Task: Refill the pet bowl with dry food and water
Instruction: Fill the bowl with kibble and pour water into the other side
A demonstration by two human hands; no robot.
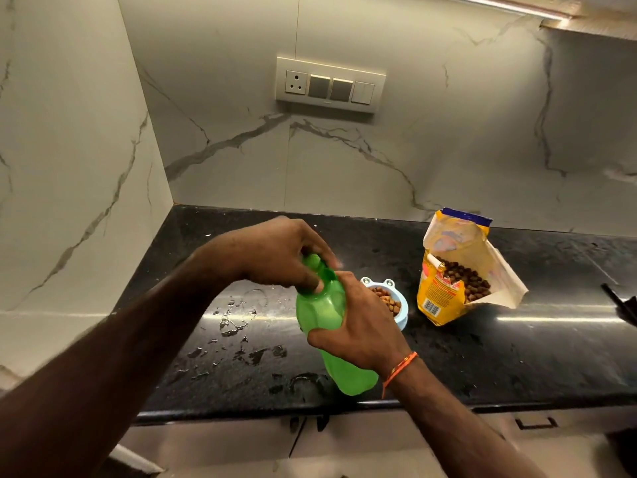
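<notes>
A green plastic bottle (324,312) is held tilted above the black countertop (499,357). My right hand (362,326) grips its body around the middle. My left hand (275,253) is curled over the bottle's green cap at the top. Behind my right hand stands a light blue pet bowl (401,313) with brown kibble (387,300) in it, partly hidden by the hand. To its right an open yellow bag of dry food (448,294) stands with kibble showing in its mouth.
Water puddles (238,319) lie on the countertop left of the bottle and near the front edge. Marble walls close the left side and back, with a switch panel (329,84) on the back wall. A dark object (620,305) pokes in at the right edge.
</notes>
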